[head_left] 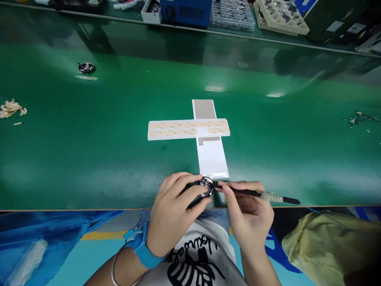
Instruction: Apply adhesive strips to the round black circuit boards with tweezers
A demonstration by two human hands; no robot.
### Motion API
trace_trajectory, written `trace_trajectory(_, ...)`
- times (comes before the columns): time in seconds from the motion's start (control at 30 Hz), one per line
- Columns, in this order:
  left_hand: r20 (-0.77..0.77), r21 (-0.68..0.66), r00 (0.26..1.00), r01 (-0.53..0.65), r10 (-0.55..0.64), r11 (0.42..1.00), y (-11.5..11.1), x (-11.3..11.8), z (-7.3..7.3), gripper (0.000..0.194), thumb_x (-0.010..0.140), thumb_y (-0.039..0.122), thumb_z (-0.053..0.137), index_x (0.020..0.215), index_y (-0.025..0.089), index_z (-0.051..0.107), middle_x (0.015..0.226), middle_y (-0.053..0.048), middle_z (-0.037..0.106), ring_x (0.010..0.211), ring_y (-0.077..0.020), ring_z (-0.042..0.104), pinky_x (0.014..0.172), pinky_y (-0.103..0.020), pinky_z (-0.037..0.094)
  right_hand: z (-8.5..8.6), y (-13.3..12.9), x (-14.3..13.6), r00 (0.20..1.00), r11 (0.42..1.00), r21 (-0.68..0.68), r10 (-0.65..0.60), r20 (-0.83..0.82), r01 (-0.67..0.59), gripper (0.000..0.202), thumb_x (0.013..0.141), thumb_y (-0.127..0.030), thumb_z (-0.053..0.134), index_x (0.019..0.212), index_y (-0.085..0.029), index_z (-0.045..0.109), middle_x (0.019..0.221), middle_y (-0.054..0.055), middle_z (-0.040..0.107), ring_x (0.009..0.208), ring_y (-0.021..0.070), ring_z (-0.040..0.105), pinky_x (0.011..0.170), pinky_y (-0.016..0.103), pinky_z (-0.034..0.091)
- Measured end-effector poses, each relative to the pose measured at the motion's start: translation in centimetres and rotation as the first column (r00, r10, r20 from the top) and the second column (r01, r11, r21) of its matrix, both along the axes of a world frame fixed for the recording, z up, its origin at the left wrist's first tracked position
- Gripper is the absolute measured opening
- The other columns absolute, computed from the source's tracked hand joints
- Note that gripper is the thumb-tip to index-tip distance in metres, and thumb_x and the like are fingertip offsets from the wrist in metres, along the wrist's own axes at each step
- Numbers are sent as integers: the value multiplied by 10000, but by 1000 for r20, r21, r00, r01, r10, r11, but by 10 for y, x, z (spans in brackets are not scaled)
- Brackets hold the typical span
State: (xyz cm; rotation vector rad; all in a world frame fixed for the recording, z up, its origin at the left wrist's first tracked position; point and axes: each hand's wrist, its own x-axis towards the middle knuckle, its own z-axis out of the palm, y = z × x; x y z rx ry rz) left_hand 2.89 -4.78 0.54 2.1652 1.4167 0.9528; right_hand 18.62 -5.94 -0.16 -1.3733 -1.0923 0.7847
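Note:
My left hand [178,206], with a blue band at the wrist, holds a small round black part [206,186] between its fingers near the table's front edge. In my right hand [250,210] is a thin black tool [245,192] with clear wrap near its back end. The tool's tip meets the round part's right side. Just beyond lies a white sheet [212,159] with a grey strip at its far end. Across it rests a white strip [172,130] bearing rows of small beige pieces.
Another round black part [86,67] lies at the far left. Beige scraps [11,109] sit at the left edge, dark thin wires [360,118] at the right. Along the back shelf stand a blue box [186,12], a clear tray [232,15] and a cream tray [281,16].

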Motion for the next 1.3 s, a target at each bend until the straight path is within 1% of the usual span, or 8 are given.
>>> trace_trajectory(0.13,-32,68,999,21,-19,997,-2,-2,-3,146,875,212,681,1018,218,651,1142,-38,691,1045,-236,580,879,-412,509,-3,0,2,999,999,0,39,-3,-39,169,823,-131,694,928,-251,640,878,12,714,842,179,747,767,301,643)
trace_trajectory(0.3,-83,66,996,41,-35,997,-2,-3,-5,162,884,215,669,1044,200,654,1163,-43,684,1056,-242,570,896,-420,493,-4,-1,2,999,999,12,37,6,-37,172,825,-120,691,931,-246,640,875,4,710,834,158,744,758,260,635)
trace_trajectory(0.5,-75,71,997,30,-25,997,-1,0,-4,174,883,200,661,1057,198,652,1146,-37,685,1057,-246,562,904,-421,471,-4,0,0,1000,999,31,24,20,-25,164,829,-100,684,932,-220,642,860,1,689,822,146,745,759,236,630)
trace_trajectory(0.67,-49,55,999,16,-14,998,-1,0,-3,218,869,209,681,1077,188,618,1130,-34,690,1052,-235,562,913,-404,460,-4,0,0,1000,999,46,24,19,-25,159,830,-88,675,923,-212,637,862,5,692,821,148,749,759,235,633)
trace_trajectory(0.8,-29,16,1000,4,-4,1000,-1,-1,-3,274,856,196,691,1104,198,576,1117,-26,691,1052,-225,568,916,-394,459,-4,0,1,999,997,61,50,17,-51,162,827,-81,670,919,-209,630,859,9,699,826,160,752,753,256,640)
trace_trajectory(0.97,-11,-29,999,-33,33,999,-1,0,-4,300,824,194,721,1067,206,545,1094,-26,690,1048,-223,575,905,-387,470,-4,-1,1,999,998,58,37,31,-39,151,823,-94,674,917,-204,631,855,16,701,810,176,752,735,281,649)
trace_trajectory(1.17,7,-55,999,-51,51,997,-2,0,-3,307,801,187,741,1023,216,531,1092,-20,687,1038,-219,580,885,-382,480,-5,-1,4,997,997,53,60,52,-63,206,836,-105,652,935,-286,646,858,33,712,836,189,745,717,288,639)
trace_trajectory(1.3,8,-55,998,-55,56,997,-2,0,-3,307,798,186,741,1021,219,532,1090,-19,689,1037,-223,583,884,-387,481,-8,-1,5,996,997,42,67,66,-69,212,835,-100,652,939,-285,642,865,34,711,849,203,744,726,314,643)
